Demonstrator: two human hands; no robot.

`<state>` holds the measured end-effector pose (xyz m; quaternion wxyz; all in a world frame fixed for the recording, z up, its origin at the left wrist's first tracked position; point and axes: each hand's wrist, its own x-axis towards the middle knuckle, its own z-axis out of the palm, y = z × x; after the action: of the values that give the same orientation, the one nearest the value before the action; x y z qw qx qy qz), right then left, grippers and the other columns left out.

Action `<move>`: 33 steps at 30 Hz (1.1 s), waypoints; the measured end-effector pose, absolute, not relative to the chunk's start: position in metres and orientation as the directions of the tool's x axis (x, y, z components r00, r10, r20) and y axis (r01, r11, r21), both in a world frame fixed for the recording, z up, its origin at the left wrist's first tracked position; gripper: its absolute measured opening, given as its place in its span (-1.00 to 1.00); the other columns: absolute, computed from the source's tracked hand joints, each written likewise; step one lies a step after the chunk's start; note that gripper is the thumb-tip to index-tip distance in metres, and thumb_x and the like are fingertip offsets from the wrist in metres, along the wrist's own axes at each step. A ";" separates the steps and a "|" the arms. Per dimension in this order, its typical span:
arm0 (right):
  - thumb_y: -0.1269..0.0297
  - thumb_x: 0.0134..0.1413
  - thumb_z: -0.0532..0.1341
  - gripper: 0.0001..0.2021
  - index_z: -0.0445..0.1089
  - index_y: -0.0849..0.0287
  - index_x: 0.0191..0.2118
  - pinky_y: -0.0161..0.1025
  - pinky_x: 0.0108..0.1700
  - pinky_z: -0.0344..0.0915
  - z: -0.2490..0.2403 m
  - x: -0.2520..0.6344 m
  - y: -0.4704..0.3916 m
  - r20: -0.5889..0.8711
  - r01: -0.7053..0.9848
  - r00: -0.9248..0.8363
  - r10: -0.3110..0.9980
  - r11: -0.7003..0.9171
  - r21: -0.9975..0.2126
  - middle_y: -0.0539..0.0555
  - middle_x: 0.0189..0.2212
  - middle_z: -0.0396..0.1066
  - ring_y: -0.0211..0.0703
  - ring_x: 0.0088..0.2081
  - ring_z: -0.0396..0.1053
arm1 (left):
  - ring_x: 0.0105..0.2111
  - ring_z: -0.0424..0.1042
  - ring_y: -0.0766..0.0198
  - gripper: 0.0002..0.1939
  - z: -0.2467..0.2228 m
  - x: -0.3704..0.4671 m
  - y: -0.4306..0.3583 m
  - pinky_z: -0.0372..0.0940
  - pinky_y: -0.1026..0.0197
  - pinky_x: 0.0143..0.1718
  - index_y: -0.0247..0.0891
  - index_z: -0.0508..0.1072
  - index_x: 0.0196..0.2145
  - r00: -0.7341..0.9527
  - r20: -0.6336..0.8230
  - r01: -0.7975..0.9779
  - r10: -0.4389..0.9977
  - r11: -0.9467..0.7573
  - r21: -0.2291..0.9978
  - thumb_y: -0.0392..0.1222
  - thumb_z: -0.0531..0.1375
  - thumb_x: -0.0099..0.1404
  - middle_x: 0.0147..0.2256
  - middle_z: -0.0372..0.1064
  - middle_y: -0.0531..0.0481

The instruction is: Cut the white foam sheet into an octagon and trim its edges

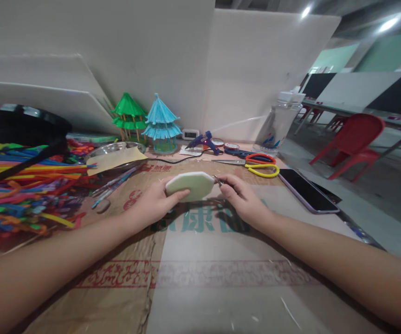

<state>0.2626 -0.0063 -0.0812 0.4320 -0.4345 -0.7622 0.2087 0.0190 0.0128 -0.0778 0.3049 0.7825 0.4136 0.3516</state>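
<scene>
My left hand grips a pale green, many-sided flat piece with a white edge, its thumb lying across the face. My right hand pinches a small metal tool at the piece's right edge; the tool's shape is mostly hidden by the fingers. Both hands are above a translucent sheet laid over printed cardboard.
Colourful pipe cleaners pile up at left beside a metal bowl. Behind are green and blue pavilion models, a glue gun, scissors and a bottle. A phone lies at right.
</scene>
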 end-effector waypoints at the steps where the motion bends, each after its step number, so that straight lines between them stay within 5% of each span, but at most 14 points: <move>1: 0.08 0.28 0.09 -0.68 0.43 0.16 -0.05 -0.08 -0.06 0.37 -0.082 0.264 -0.006 0.515 0.509 -0.250 0.820 0.563 -0.650 0.16 -0.14 0.53 -0.01 -0.12 0.47 | -0.21 0.50 0.11 -0.66 -0.078 0.019 0.013 0.39 0.15 -0.17 -0.26 0.53 -0.09 0.403 0.317 0.441 0.859 -0.485 0.755 -0.01 0.18 0.30 -0.20 0.56 -0.05; 5: 0.17 0.34 0.05 -0.69 0.43 0.17 0.00 -0.04 0.00 0.36 -0.086 0.269 -0.002 0.618 0.596 -0.283 0.734 0.639 -0.486 0.20 -0.06 0.53 0.00 -0.04 0.47 | -0.24 0.49 0.15 -0.75 -0.077 0.016 0.014 0.35 0.20 -0.20 -0.19 0.55 -0.16 0.424 0.351 0.496 0.835 -0.538 0.682 -0.06 0.15 0.32 -0.24 0.55 0.02; 10: 0.17 0.36 0.07 -0.69 0.44 0.23 -0.02 -0.12 -0.14 0.38 -0.086 0.270 -0.001 0.695 0.629 -0.396 0.599 0.729 -0.270 0.19 -0.22 0.54 -0.04 -0.19 0.47 | -0.34 0.44 0.23 -0.76 -0.075 0.016 0.012 0.29 0.27 -0.30 -0.20 0.53 -0.22 0.468 0.367 0.540 0.804 -0.588 0.602 -0.08 0.11 0.37 -0.34 0.51 0.06; 18: 0.15 0.37 0.06 -0.67 0.43 0.30 -0.05 -0.17 -0.27 0.30 -0.077 0.268 -0.008 0.711 0.648 -0.491 0.503 0.757 -0.088 0.15 -0.38 0.45 -0.08 -0.33 0.37 | -0.38 0.44 0.23 -0.77 -0.077 0.014 0.010 0.26 0.26 -0.33 -0.21 0.50 -0.23 0.534 0.392 0.554 0.749 -0.661 0.507 -0.10 0.07 0.39 -0.36 0.50 0.05; 24: 0.20 0.37 0.07 -0.69 0.45 0.31 -0.09 -0.20 -0.28 0.26 -0.069 0.267 -0.011 0.722 0.642 -0.496 0.483 0.763 -0.069 0.13 -0.42 0.43 -0.11 -0.36 0.34 | -0.29 0.49 0.17 -0.75 -0.080 0.012 0.006 0.31 0.21 -0.27 -0.22 0.40 -0.08 0.459 0.445 0.577 0.769 -0.639 0.509 -0.11 0.13 0.32 -0.26 0.52 0.00; 33: 0.20 0.36 0.09 -0.69 0.48 0.31 -0.08 -0.22 -0.31 0.23 -0.060 0.267 -0.014 0.680 0.651 -0.521 0.517 0.755 -0.075 0.11 -0.43 0.44 -0.14 -0.38 0.34 | -0.34 0.48 0.15 -0.73 -0.081 0.013 0.002 0.30 0.20 -0.34 -0.23 0.36 -0.11 0.457 0.427 0.575 0.780 -0.626 0.527 -0.03 0.11 0.32 -0.32 0.50 -0.02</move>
<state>0.2666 -0.0145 -0.0597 0.3554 -0.3368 -0.8668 -0.0946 0.0129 0.0023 -0.0814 0.1559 0.8393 0.4036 0.3293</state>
